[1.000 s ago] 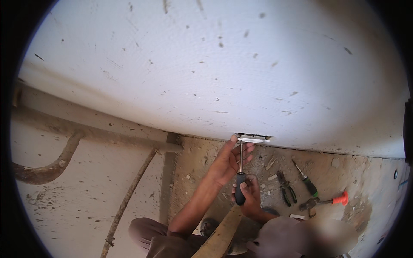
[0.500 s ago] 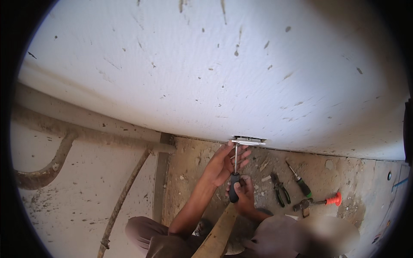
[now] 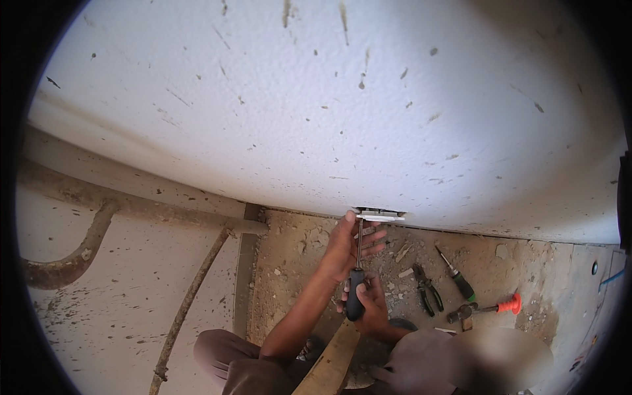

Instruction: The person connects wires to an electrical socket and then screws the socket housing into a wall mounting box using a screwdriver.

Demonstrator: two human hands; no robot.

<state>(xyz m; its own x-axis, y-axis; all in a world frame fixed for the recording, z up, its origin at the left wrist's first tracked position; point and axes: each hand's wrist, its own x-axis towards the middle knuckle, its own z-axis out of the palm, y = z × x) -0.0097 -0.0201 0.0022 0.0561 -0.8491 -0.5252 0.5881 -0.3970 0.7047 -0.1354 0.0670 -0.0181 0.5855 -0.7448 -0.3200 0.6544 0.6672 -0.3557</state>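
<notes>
A white wall plate (image 3: 380, 216), seen nearly edge-on, sits at a cutout low in the white wall (image 3: 263, 118). My right hand (image 3: 372, 308) wraps round the black handle of a screwdriver (image 3: 355, 299). Its metal shaft points up to the plate's left end, where the tip is too small to make out. Beside the shaft is my left hand (image 3: 342, 249), thumb up at the plate's left edge. Its other fingers stretch out behind the shaft, below the plate, apart from one another.
On the dusty, rubble-strewn floor (image 3: 289, 253) to the right lie pliers (image 3: 428, 289), a green-and-black screwdriver (image 3: 457, 276) and a hammer (image 3: 466, 313). Near them is a tool with an orange grip (image 3: 509, 304). Rusty pipes (image 3: 145, 209) run along the left. A wooden piece (image 3: 332, 362) is between my legs.
The screwdriver handle and my right hand have shifted slightly down and left. My left thumb has risen a little at the plate's edge, and the fingers show more spread.
</notes>
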